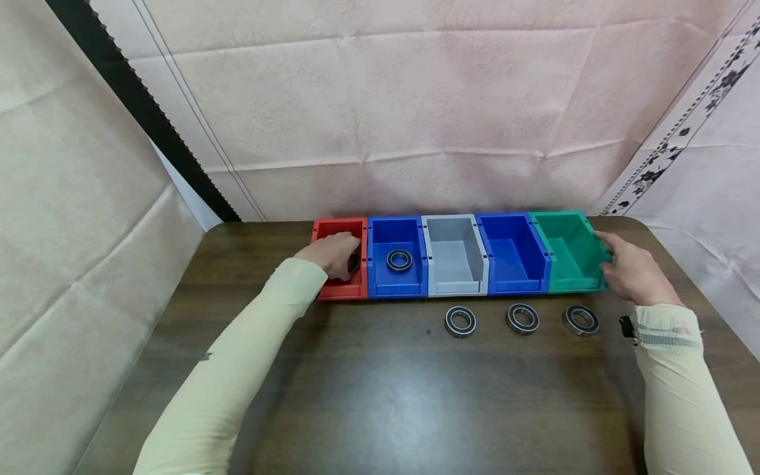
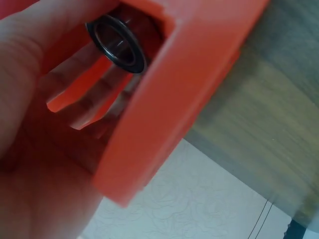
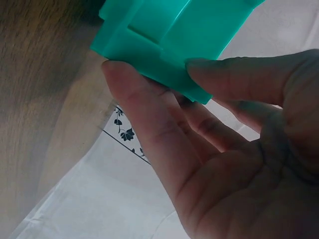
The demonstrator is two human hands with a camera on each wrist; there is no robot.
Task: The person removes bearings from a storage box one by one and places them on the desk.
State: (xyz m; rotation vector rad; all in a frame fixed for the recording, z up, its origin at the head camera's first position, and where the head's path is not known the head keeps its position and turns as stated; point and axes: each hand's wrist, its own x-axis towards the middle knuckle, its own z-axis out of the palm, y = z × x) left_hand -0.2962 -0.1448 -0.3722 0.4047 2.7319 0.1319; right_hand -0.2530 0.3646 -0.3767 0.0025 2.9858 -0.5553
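My left hand (image 1: pixel 334 254) reaches into the red bin (image 1: pixel 359 290) at the row's left end. Its thumb and fingers hold a metal bearing (image 2: pixel 117 44) with a dark seal, tilted inside the bin. The hand partly hides this bearing in the head view. At the other end, my right hand (image 1: pixel 638 269) grips the side wall of the green bin (image 3: pixel 154 55), thumb on one face and index finger on the other. Another bearing (image 1: pixel 399 260) lies flat in the blue bin (image 1: pixel 398 290) beside the red one.
A grey bin (image 1: pixel 457 288) and a second blue bin (image 1: pixel 519 287) stand between the others. On the brown table (image 1: pixel 380 396), in front of the row, lie a left bearing (image 1: pixel 460 322), a middle bearing (image 1: pixel 522 319) and a right bearing (image 1: pixel 580 320). A pale cloth (image 1: pixel 386 99) hangs behind.
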